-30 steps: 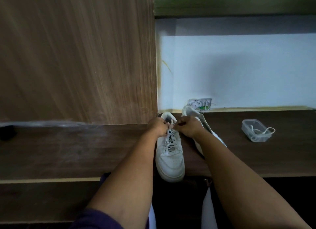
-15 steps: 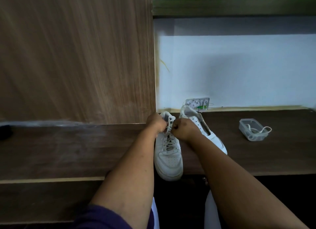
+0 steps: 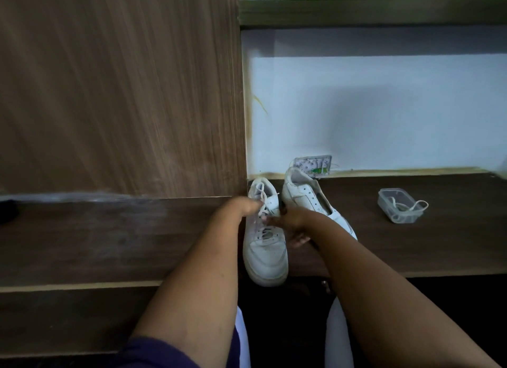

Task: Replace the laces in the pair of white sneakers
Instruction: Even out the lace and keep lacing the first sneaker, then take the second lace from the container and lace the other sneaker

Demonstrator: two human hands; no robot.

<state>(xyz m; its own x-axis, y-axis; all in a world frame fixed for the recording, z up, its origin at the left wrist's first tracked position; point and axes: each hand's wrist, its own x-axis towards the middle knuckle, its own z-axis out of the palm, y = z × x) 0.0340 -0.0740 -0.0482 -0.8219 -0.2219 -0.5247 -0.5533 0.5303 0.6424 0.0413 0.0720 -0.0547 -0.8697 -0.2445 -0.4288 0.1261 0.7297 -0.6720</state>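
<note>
- Two white sneakers on the surface [image 3: 411, 247]: a laced sneaker [image 3: 264, 248] near the 6 o'clock edge, its toe over the rim, and an unlaced sneaker [image 3: 307, 196] just beside it at about 1 o'clock from it.
- Two hands: the left hand [image 3: 245, 207] and the right hand [image 3: 292, 220], both at the laced sneaker's upper eyelets.
- One lace [image 3: 263, 203] threaded in the laced sneaker.
- One clear plastic container [image 3: 399, 209] at 3 o'clock of the sneakers, well apart.
- One loose lace [image 3: 411, 207] in that container, looping over its rim.
- One small card-like item [image 3: 312, 166] against the wall at 12 o'clock; detail unclear.
</note>
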